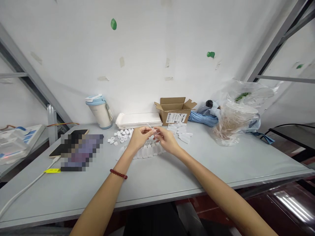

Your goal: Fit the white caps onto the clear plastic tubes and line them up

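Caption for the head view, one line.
Both hands pinch a small translucent piece above a row of clear bottles, white caps left, open carton behind.

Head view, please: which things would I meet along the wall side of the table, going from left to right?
Tumbler with blue lid, stack of white trays, open cardboard box, clear plastic bag.

Small piece between my left hand and right hand too small to identify; both phone screens partly pixelated; forearms cut off.
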Tool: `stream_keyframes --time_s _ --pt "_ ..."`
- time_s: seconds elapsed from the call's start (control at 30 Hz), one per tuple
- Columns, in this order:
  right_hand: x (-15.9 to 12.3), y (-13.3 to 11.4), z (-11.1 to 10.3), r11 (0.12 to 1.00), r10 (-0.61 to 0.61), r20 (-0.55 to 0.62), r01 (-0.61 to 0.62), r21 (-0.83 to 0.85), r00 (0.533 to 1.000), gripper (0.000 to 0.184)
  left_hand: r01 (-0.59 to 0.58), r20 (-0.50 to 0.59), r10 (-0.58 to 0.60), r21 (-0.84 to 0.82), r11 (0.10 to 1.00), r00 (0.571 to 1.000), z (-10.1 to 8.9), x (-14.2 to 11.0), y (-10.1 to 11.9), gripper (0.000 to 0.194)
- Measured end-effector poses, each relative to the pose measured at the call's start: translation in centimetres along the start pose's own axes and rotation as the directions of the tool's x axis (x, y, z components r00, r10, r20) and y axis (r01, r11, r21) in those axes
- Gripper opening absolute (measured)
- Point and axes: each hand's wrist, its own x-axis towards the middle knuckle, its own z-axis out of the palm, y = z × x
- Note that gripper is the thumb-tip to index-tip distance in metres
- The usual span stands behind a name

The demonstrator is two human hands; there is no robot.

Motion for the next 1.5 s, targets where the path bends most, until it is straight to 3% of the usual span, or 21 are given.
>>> stream_keyframes --time_s 0.13,0.23,0.33,0.4,0.53,0.6,0.73,0.93,1.13,1.27,1.33,1.4,1.5 --pt "0.3 0.0 0.1 0.960 0.161 0.013 -0.159 0.232 0.987 0.028 -0.065 -0.050 0.071 0.107 0.992 0.996 0.2 -0.2 0.2 0.029" --pt "0.5 -0.2 0.0 0.907 0.209 0.043 -0.210 0.364 0.977 0.023 -0.198 -0.122 0.235 0.260 0.945 0.964 0.3 -0.3 0.3 0.023" --pt "0.6 -0.4 -0.1 0.835 0.284 0.083 -0.289 0.468 0.955 0.021 -0.404 -0.041 0.455 0.393 0.826 0.890 0.3 -0.4 0.1 0.016" --pt "0.7 -0.4 -0.1 0.785 0.360 0.072 -0.343 0.515 0.930 0.020 -0.494 0.050 0.531 0.451 0.744 0.846 0.3 -0.3 -0.3 0.016" --pt "0.8 -0.7 -0.5 0.707 0.483 0.019 -0.402 0.582 0.876 0.017 -0.563 0.180 0.560 0.517 0.645 0.808 0.6 -0.5 -0.7 0.028" --pt "0.7 -1.0 -0.8 0.680 0.485 0.043 -0.408 0.609 0.873 0.015 -0.580 0.242 0.547 0.538 0.611 0.801 0.6 -0.9 -0.6 0.039" --pt "0.3 -2.3 -0.9 0.638 0.436 0.178 -0.442 0.631 0.882 0.015 -0.547 0.263 0.505 0.612 0.571 0.822 0.1 -2.6 -0.1 0.042" --pt "-1.0 -4.6 0.5 0.599 0.328 0.408 -0.522 0.607 0.852 0.013 -0.506 0.230 0.501 0.682 0.528 0.834 -2.6 -6.5 0.6 0.038" --pt "-2.1 -4.6 2.1 0.609 0.177 0.686 -0.626 0.487 0.706 0.013 -0.462 0.283 0.375 0.672 0.579 0.883 -5.1 -10.6 0.1 0.039" --pt "-2.9 -4.4 3.2 0.657 0.055 0.874 -0.677 0.333 0.483 0.025 -0.353 0.266 0.232 0.698 0.622 0.936 -6.8 -13.1 0.3 0.043" --pt "-3.3 -4.4 3.6 0.694 0.058 0.916 -0.676 0.249 0.397 0.029 -0.291 0.263 0.140 0.716 0.634 0.955 -7.7 -14.0 0.7 0.046" --pt "-3.4 -4.5 3.8 0.710 0.081 0.928 -0.674 0.202 0.363 0.032 -0.242 0.270 0.055 0.733 0.636 0.961 -8.5 -14.5 1.1 0.045" --pt "-3.3 -4.4 3.6 0.707 0.110 0.930 -0.686 0.174 0.349 0.037 -0.209 0.278 -0.012 0.752 0.625 0.961 -9.3 -14.7 1.3 0.042"
